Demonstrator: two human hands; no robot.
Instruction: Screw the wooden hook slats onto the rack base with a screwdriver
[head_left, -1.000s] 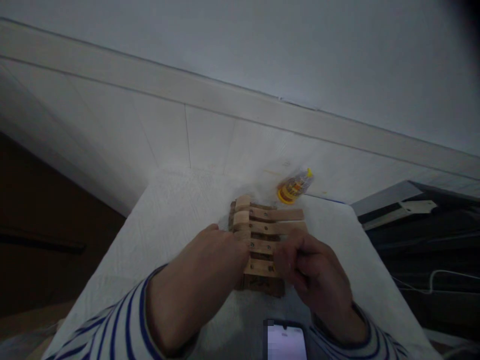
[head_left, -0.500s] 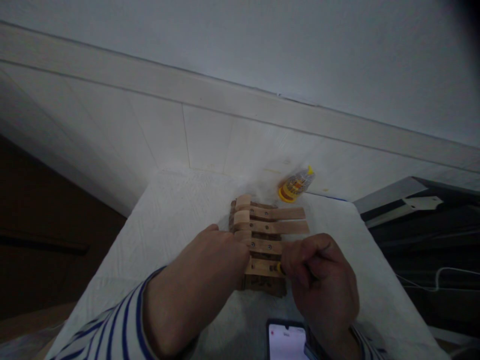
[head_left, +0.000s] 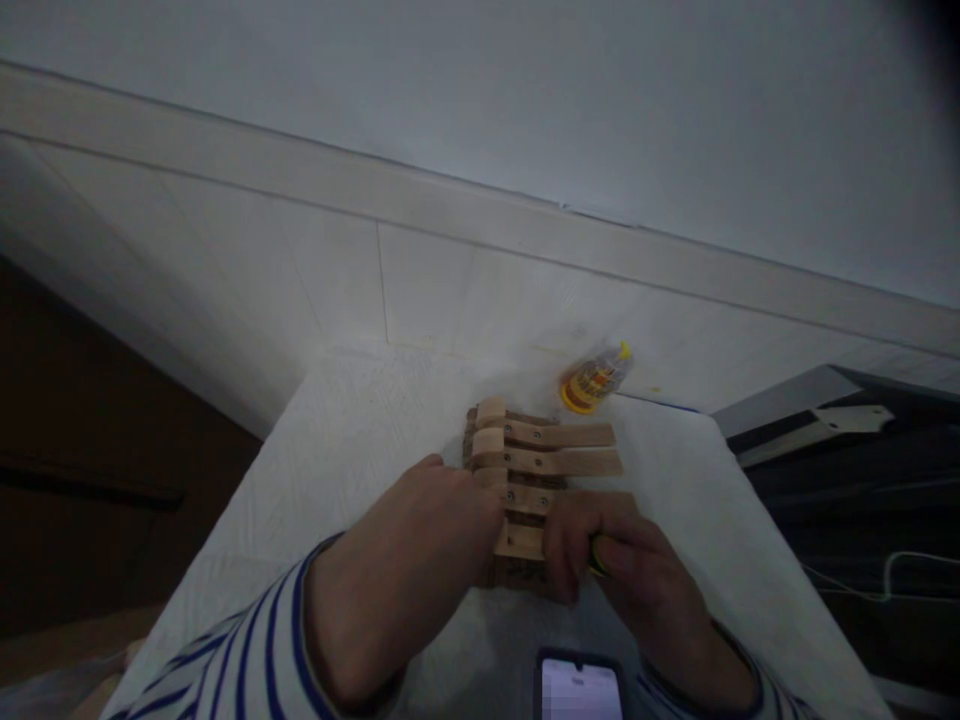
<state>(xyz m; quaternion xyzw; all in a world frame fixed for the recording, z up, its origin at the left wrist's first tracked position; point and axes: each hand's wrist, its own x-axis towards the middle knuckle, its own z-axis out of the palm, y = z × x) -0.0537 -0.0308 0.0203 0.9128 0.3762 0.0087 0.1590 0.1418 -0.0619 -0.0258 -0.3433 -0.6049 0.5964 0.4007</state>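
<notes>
Under my hands lies a wooden piece (head_left: 525,460) made of several pale slats side by side on a darker base, with small screws in the slats. My left hand (head_left: 427,560) is closed on its near left side, the fingertips hidden behind the knuckles. At the near right part of the piece, my right hand (head_left: 630,560) is curled around a small screwdriver (head_left: 598,555), of which only a round dark and yellow handle end shows. The right fingers cover the end of the nearest slat. The screwdriver's tip is hidden.
A clear plastic container (head_left: 598,378) with a yellow base leans near the wall behind the piece. A phone (head_left: 581,690) with its screen lit lies at the near edge of the white-covered table (head_left: 360,430). Dark flat objects (head_left: 855,470) and a white cable (head_left: 886,580) are at right.
My right hand has turned and come down over the nearest slat's end, showing the dark and yellow handle end between the fingers. My left hand keeps its place on the piece. The view has shifted slightly.
</notes>
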